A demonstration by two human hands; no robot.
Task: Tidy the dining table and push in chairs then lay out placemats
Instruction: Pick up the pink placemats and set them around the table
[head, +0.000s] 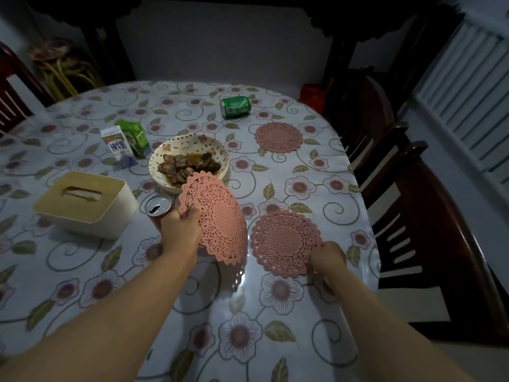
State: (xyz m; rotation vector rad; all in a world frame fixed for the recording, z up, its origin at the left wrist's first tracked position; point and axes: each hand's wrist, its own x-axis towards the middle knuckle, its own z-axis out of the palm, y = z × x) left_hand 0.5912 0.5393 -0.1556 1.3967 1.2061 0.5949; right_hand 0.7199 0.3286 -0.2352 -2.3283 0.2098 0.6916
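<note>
My left hand grips a pink lace placemat by its edge and holds it tilted above the flowered tablecloth. A second pink placemat lies flat on the cloth to the right, and my right hand pinches its near right edge. The third pink placemat lies flat farther back on the right side of the table.
A bowl of food stands mid-table behind the raised mat. An opened can stands beside my left hand. A tissue box, two cartons and a tipped green can are also there. Dark wooden chairs stand at the right.
</note>
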